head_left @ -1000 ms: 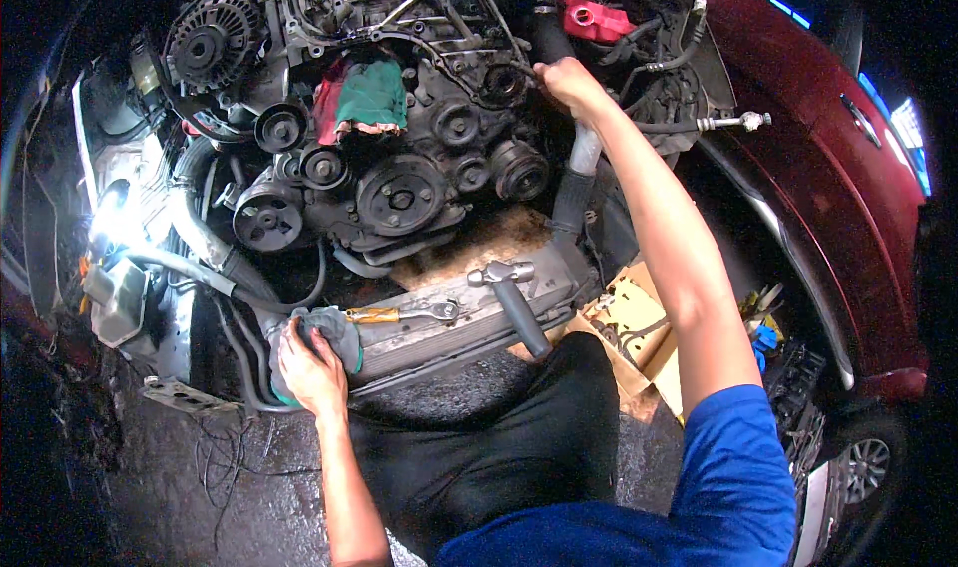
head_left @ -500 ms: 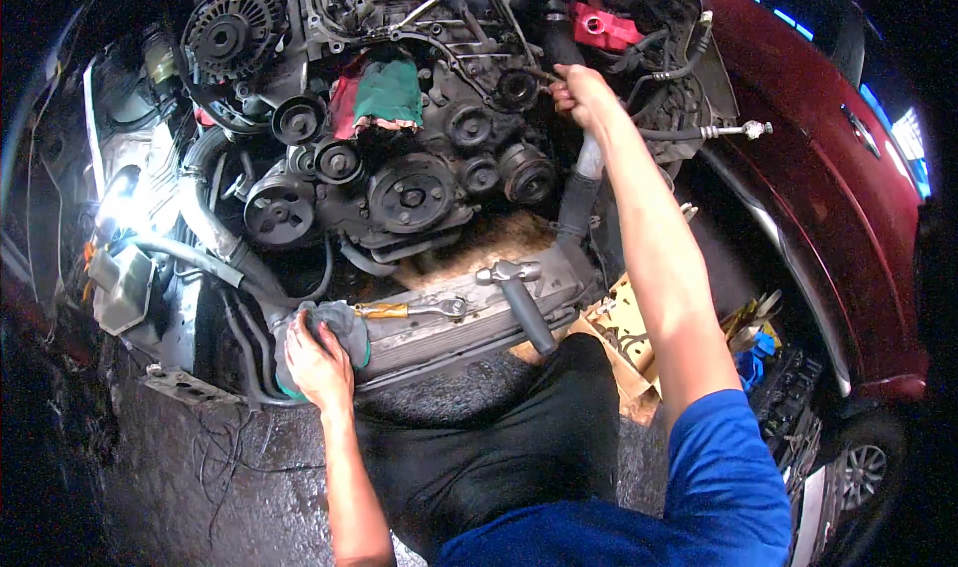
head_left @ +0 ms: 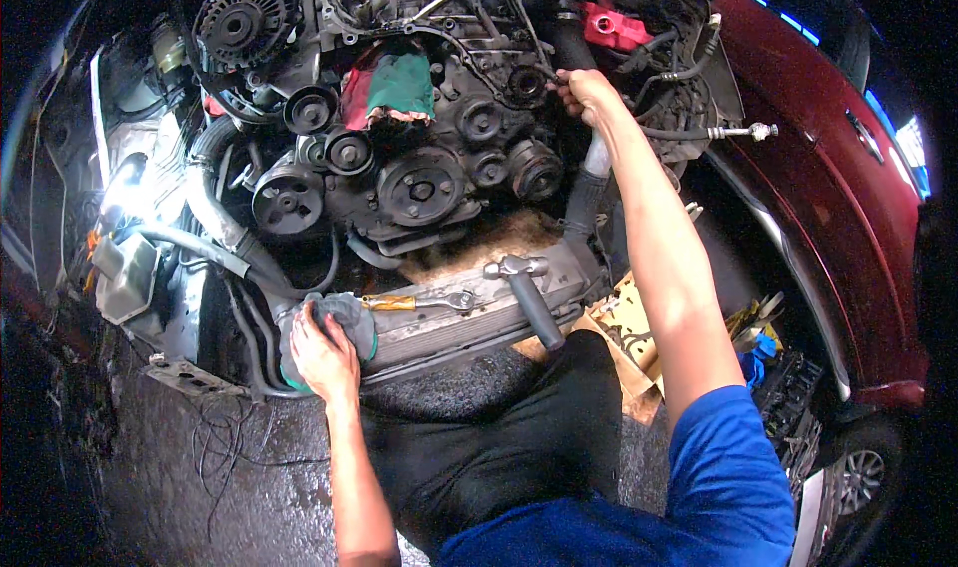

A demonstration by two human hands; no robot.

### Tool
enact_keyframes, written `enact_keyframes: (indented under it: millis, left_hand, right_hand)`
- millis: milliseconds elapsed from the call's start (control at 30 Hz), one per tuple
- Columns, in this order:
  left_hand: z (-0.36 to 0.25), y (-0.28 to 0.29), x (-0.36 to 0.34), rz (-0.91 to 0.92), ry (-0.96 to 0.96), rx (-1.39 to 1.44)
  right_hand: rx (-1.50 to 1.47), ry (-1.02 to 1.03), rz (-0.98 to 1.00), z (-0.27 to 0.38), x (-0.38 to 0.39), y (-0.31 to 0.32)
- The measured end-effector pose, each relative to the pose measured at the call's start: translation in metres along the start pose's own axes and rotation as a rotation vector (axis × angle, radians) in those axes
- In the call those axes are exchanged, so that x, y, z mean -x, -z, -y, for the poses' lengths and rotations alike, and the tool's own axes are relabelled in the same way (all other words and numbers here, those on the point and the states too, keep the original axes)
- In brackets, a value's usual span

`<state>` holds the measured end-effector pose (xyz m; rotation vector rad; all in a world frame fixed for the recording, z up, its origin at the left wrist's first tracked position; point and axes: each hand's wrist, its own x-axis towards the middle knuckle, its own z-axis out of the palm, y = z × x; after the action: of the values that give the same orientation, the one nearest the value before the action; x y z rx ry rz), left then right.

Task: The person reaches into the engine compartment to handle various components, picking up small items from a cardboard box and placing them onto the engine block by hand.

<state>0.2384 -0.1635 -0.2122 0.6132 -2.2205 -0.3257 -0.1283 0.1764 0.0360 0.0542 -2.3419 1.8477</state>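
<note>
My left hand lies with its fingers stretched out over a bunched grey cloth with a green edge, at the radiator's front left corner. My right hand reaches up to the engine's right side. Its fingers are closed around a dark slim bar, mostly covered by the hand, beside a small dark pulley. On the radiator's top rest a ratchet, an orange-handled tool, and a ball-peen hammer with a dark grip.
Several belt pulleys line the engine front, and red and green cloths are tucked above them. A bright work light shines at the left. An open cardboard box with small parts stands right of my legs, near the dark red fender.
The view has shifted slightly, so the engine bay sits a little farther right. Both hands keep nearly the same places, left on the cloth and right by the small pulley.
</note>
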Motion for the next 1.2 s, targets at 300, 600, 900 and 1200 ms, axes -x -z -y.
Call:
enact_keyframes:
  millis: [300, 600, 900, 1200]
  left_hand:
    - [0.01, 0.011, 0.0, -0.018, -0.005, -0.039]
    - [0.015, 0.01, 0.001, -0.023, 0.0, -0.037]
    - [0.002, 0.0, 0.0, -0.011, -0.019, -0.018]
    - [0.008, 0.007, -0.001, -0.023, 0.014, 0.019]
  right_hand:
    - [0.605, 0.382, -0.24, 0.024, 0.042, -0.037]
    - [0.97, 0.584, -0.297, 0.022, 0.054, -0.041]
    - [0.407, 0.126, -0.07, 0.01, 0.016, -0.01]
    - [-0.073, -0.016, 0.044, 0.005, 0.017, -0.018]
